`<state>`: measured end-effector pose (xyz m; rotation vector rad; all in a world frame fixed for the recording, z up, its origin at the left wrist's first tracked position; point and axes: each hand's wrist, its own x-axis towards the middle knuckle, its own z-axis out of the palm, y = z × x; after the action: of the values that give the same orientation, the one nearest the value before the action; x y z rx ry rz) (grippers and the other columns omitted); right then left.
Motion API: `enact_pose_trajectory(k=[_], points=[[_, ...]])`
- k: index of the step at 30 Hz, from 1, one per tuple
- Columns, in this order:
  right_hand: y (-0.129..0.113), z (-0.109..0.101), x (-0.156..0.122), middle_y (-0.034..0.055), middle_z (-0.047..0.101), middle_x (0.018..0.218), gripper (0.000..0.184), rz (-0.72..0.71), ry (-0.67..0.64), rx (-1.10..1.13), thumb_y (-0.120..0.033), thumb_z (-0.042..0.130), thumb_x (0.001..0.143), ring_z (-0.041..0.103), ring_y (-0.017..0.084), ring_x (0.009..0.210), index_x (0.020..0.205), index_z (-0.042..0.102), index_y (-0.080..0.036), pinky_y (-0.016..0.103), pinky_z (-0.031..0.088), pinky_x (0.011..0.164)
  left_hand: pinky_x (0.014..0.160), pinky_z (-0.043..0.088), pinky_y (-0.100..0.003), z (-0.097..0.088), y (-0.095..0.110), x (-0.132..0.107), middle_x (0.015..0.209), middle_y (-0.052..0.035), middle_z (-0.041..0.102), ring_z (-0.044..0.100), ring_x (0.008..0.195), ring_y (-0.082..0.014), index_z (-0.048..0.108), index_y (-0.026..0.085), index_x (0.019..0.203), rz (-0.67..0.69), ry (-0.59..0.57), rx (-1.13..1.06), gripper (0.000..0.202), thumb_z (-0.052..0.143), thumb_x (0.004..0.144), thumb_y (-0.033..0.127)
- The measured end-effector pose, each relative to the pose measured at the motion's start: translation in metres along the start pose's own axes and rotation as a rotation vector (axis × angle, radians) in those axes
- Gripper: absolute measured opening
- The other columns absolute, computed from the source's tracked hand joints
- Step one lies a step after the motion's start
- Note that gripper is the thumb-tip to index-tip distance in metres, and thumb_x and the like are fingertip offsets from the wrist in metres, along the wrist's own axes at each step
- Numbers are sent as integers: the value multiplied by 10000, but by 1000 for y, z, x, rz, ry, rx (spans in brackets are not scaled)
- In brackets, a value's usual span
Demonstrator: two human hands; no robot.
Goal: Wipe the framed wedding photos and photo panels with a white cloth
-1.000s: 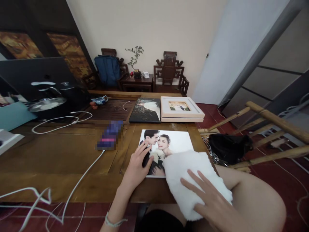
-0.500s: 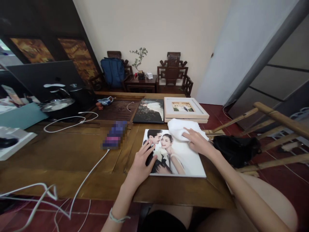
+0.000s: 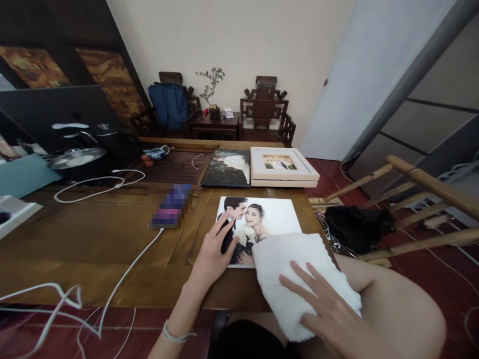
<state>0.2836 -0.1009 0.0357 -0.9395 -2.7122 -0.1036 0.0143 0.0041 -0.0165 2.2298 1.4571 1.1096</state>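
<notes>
A glossy photo panel [image 3: 279, 214] of a couple in wedding dress lies flat near the table's front right. My left hand [image 3: 217, 249] rests on its left side, fingers spread across the print, holding nothing. Over the panel's lower right part is a white towel [image 3: 269, 259], which reaches past the panel toward my leg. My right hand [image 3: 318, 299] lies on top of this towel with its fingers stretched out and apart, not closed around it. The towel hides the panel's lower right corner.
Behind the panel lie a dark picture [image 3: 226, 169] and pale stacked frames [image 3: 284, 177]. To the left are a phone [image 3: 172, 205] with a white cable [image 3: 130, 279] and a lidded pan [image 3: 78, 158]. A wooden chair [image 3: 430, 184] with a black bag [image 3: 355, 227] stands on the right.
My right hand has brought the towel from the panel's upper right down toward me, and the towel is more spread out. My left hand stays on the panel. The view has shifted slightly.
</notes>
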Motion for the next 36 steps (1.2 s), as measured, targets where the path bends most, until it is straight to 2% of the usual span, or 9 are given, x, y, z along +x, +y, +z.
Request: enact_pose_trajectory(k=[5,9,14,18,22,25,28,32,36], points=[[45,4,25,60,486,1395,449,86,-73,40,86,373,588,251,267,1379,850,598,-202,553,294,1089,1089,343,-478,0,-5,-2,1424,-115,450,353,1361,-247,480,223,1307,25,0,5,399,485,911,269],[99,13,67,156,546,1314,510,157,-83,33,77,385,617,353,282,1333,1008,601,-169,520,336,1062,1095,338,-475,-3,-7,-1,1423,-102,457,343,1366,-239,477,224,1310,13,-40,6,401,485,913,277],[142,20,107,149,598,1231,618,271,-93,42,69,350,606,403,259,1306,1140,553,-165,529,318,1057,1093,346,-472,-4,-6,1,1419,-108,461,361,1357,-238,487,216,1295,7,-41,2,389,491,912,284],[123,24,90,147,584,1257,589,264,-70,5,87,356,613,331,283,1347,1105,573,-153,558,280,1079,1088,357,-465,-4,-5,2,1397,-118,486,383,1344,-239,508,202,1270,15,-18,-14,374,502,906,289],[64,19,41,97,490,1384,474,169,-38,5,97,364,613,222,297,1389,899,609,-192,623,248,1084,1089,355,-463,-3,-5,1,1397,-125,485,379,1347,-240,515,189,1264,24,-4,-13,370,502,905,280],[19,11,8,60,428,1438,342,101,16,20,68,389,641,205,311,1391,752,559,-207,645,288,1059,1087,355,-474,-2,-5,1,1400,-119,483,386,1342,-242,513,199,1265,34,4,-19,366,496,906,271],[-3,4,-7,47,409,1451,283,56,39,34,47,413,632,217,333,1381,697,515,-208,650,333,1029,1088,354,-471,-1,-6,0,1413,-109,468,374,1349,-240,501,211,1276,35,3,-20,373,491,907,266],[13,2,6,44,461,1415,379,85,-17,75,67,367,560,226,295,1383,748,554,-204,625,292,1061,1096,337,-476,-1,-7,-1,1430,-105,448,355,1360,-240,479,219,1301,33,-17,-19,392,482,913,276],[65,5,47,132,529,1341,519,186,-77,74,82,358,580,299,272,1359,951,608,-181,552,300,1079,1100,330,-467,-3,-7,-1,1426,-115,450,346,1365,-238,478,210,1306,16,-39,-11,397,476,917,289]])
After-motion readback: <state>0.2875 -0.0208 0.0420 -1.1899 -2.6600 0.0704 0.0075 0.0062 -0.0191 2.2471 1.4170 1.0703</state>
